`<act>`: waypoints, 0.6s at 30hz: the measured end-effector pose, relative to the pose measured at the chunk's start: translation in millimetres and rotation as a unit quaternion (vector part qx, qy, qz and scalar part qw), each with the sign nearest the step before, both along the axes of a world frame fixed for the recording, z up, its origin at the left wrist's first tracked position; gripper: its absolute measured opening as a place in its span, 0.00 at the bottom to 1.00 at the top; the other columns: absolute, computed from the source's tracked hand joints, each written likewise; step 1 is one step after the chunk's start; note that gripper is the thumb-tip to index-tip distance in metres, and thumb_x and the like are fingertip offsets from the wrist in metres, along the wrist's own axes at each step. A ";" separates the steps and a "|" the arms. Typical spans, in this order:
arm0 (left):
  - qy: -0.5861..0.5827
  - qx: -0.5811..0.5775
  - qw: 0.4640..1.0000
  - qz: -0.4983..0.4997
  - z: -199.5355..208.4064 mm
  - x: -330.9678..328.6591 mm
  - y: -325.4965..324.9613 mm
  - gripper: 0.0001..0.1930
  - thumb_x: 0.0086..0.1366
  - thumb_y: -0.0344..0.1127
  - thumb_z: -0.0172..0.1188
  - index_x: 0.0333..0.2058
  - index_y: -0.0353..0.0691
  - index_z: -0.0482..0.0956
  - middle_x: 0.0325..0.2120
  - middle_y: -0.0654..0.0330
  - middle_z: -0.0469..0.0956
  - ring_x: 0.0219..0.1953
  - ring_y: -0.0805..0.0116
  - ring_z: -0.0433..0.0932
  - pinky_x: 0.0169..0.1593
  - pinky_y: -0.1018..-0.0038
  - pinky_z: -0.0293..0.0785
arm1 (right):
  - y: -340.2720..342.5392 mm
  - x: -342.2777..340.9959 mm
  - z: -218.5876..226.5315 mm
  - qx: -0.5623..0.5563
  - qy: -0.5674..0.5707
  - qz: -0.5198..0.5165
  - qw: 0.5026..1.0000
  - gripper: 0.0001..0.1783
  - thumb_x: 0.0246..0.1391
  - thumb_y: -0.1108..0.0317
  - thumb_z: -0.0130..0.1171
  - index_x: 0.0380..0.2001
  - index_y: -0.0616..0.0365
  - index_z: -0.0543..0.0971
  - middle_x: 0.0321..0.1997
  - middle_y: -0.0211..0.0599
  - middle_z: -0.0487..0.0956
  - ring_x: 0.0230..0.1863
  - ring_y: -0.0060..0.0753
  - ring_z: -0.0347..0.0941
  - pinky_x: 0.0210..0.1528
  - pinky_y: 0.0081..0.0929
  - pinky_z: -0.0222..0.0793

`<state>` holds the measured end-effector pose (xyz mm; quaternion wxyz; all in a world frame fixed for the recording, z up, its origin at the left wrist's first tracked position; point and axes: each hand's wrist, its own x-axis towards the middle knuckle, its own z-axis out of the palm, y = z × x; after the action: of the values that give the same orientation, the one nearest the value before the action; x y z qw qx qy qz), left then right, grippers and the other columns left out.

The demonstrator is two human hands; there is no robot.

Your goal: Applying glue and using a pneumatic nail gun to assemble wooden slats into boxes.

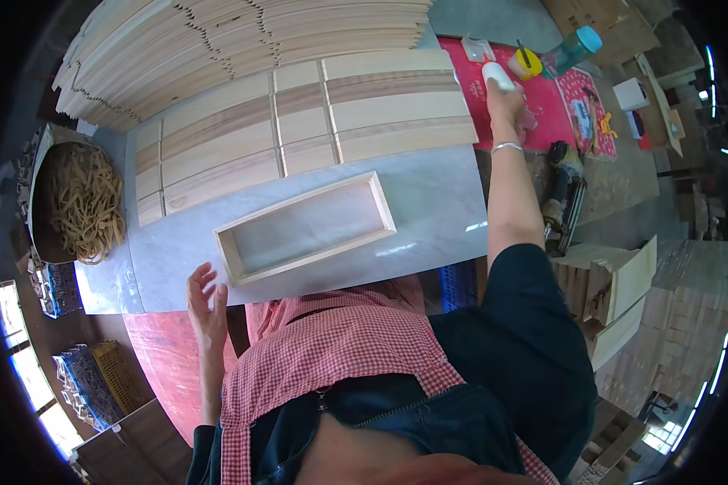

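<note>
A rectangular wooden frame lies slightly slanted on the grey marbled tabletop. Off its near left corner, at the table edge, hovers my left hand, its fingers loosely apart and nothing in them. My right arm is stretched out to the far right. Over the red mat, my right hand grips a white squeeze bottle with a red tip. The bottle's lower part is hidden by the fingers.
Flat wooden panels lie behind the frame, with tall stacks of thin boards beyond. A bin of tan strips stands left. At right are a yellow cup, a teal bottle, a nail gun and wooden pieces.
</note>
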<state>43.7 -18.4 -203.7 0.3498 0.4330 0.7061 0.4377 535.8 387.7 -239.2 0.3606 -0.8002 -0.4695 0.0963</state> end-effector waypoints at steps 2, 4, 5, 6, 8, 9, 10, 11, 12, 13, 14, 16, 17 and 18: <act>0.124 0.049 0.991 -0.008 13.1 13.1 14.1 0.25 0.62 0.27 0.61 0.59 0.35 0.71 0.52 0.53 0.74 0.52 0.60 0.75 0.58 0.65 0.71 | -9.1 11.3 -1.9 0.098 0.175 -0.012 0.980 0.31 0.58 0.55 0.64 0.57 0.65 0.69 0.50 0.55 0.76 0.49 0.50 0.77 0.50 0.41 0.77; 0.091 0.113 0.987 -0.074 33.9 41.2 48.8 0.26 0.61 0.26 0.61 0.60 0.35 0.70 0.53 0.53 0.74 0.53 0.57 0.76 0.61 0.63 0.70 | -47.4 -11.8 10.1 0.184 0.298 0.041 0.936 0.27 0.61 0.59 0.59 0.57 0.66 0.69 0.51 0.58 0.75 0.47 0.47 0.78 0.48 0.35 0.79; 0.032 0.126 0.984 -0.121 43.0 58.3 70.4 0.28 0.62 0.27 0.62 0.62 0.35 0.69 0.55 0.53 0.73 0.55 0.56 0.75 0.63 0.62 0.69 | -68.8 -30.2 19.0 0.185 0.298 0.040 0.936 0.27 0.61 0.59 0.59 0.57 0.66 0.69 0.51 0.58 0.75 0.47 0.47 0.78 0.48 0.35 0.79; -0.021 0.131 0.977 -0.166 47.7 81.0 96.2 0.30 0.62 0.28 0.63 0.63 0.36 0.68 0.57 0.52 0.72 0.58 0.56 0.74 0.63 0.62 0.69 | -91.5 -50.3 28.0 0.234 0.367 0.049 0.899 0.26 0.62 0.61 0.58 0.57 0.66 0.67 0.52 0.57 0.74 0.46 0.46 0.78 0.47 0.33 0.79; -0.130 0.124 0.951 -0.253 56.8 129.8 149.3 0.34 0.63 0.33 0.66 0.66 0.35 0.64 0.62 0.47 0.69 0.62 0.55 0.72 0.64 0.60 0.68 | -133.3 -92.7 32.7 0.310 0.479 0.102 0.815 0.28 0.63 0.63 0.56 0.60 0.66 0.63 0.54 0.55 0.71 0.45 0.45 0.79 0.45 0.31 0.80; -0.176 0.080 0.944 -0.266 63.2 153.2 170.4 0.36 0.64 0.39 0.67 0.66 0.32 0.63 0.62 0.46 0.69 0.63 0.52 0.71 0.65 0.60 0.67 | -150.1 -116.7 33.6 0.335 0.523 0.151 0.769 0.31 0.63 0.64 0.55 0.63 0.65 0.59 0.55 0.55 0.70 0.47 0.45 0.79 0.45 0.32 0.80; -0.183 0.071 0.937 -0.291 57.1 175.8 191.4 0.37 0.65 0.41 0.68 0.66 0.30 0.62 0.62 0.45 0.69 0.62 0.52 0.71 0.64 0.60 0.67 | -167.9 -134.3 32.5 0.339 0.522 0.148 0.769 0.31 0.63 0.64 0.55 0.63 0.65 0.59 0.55 0.55 0.70 0.47 0.45 0.79 0.45 0.32 0.80; -0.190 0.061 0.929 -0.313 50.6 195.1 207.8 0.38 0.65 0.44 0.68 0.65 0.28 0.62 0.61 0.45 0.69 0.61 0.52 0.72 0.64 0.61 0.68 | -184.2 -152.4 30.3 0.313 0.536 0.166 0.766 0.30 0.64 0.64 0.53 0.64 0.65 0.59 0.55 0.54 0.70 0.48 0.45 0.77 0.47 0.33 0.78; -0.263 0.053 0.902 -0.338 53.6 212.0 218.8 0.35 0.65 0.47 0.67 0.61 0.27 0.67 0.55 0.46 0.74 0.56 0.53 0.75 0.58 0.64 0.73 | -196.7 -164.1 28.2 0.286 0.550 0.182 0.764 0.29 0.64 0.65 0.51 0.64 0.64 0.58 0.55 0.54 0.70 0.49 0.45 0.75 0.49 0.34 0.75; -0.264 0.050 0.898 -0.348 53.8 217.3 220.9 0.35 0.65 0.47 0.67 0.61 0.27 0.67 0.55 0.46 0.74 0.56 0.53 0.75 0.58 0.64 0.73 | -206.1 -168.7 31.2 0.295 0.518 0.210 0.775 0.26 0.65 0.64 0.51 0.62 0.63 0.62 0.52 0.50 0.71 0.48 0.44 0.74 0.52 0.34 0.72; -0.273 0.042 0.904 -0.328 54.0 220.1 222.2 0.35 0.64 0.47 0.68 0.60 0.27 0.68 0.53 0.47 0.76 0.53 0.54 0.77 0.56 0.65 0.74 | -210.7 -170.9 34.6 0.300 0.486 0.241 0.784 0.24 0.65 0.63 0.52 0.60 0.62 0.65 0.50 0.46 0.73 0.47 0.42 0.73 0.54 0.35 0.69; -0.290 0.027 0.916 -0.276 53.0 218.8 221.9 0.34 0.62 0.48 0.69 0.57 0.27 0.70 0.48 0.48 0.78 0.48 0.56 0.79 0.51 0.66 0.76 | -188.0 -136.5 34.6 0.289 0.333 0.280 0.853 0.21 0.66 0.63 0.50 0.58 0.62 0.69 0.48 0.45 0.75 0.47 0.41 0.74 0.52 0.35 0.70; -0.298 0.019 0.922 -0.245 52.5 216.0 220.0 0.34 0.61 0.48 0.70 0.56 0.27 0.71 0.45 0.48 0.79 0.46 0.57 0.80 0.48 0.67 0.77 | -170.2 -111.4 34.8 0.266 0.172 0.316 0.894 0.19 0.67 0.63 0.49 0.55 0.62 0.73 0.47 0.44 0.77 0.47 0.39 0.75 0.50 0.36 0.71; -0.294 0.019 0.926 -0.236 53.4 211.4 217.6 0.34 0.61 0.48 0.70 0.56 0.27 0.71 0.45 0.48 0.79 0.46 0.57 0.80 0.48 0.67 0.77 | -147.5 -86.4 39.3 0.268 0.013 0.239 0.933 0.17 0.66 0.61 0.51 0.51 0.60 0.78 0.48 0.42 0.80 0.47 0.40 0.75 0.50 0.35 0.72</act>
<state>255.1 199.2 -150.3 0.6266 0.4452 0.4408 0.4635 449.4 240.2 -199.9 0.5342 -0.5366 -0.6505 0.0608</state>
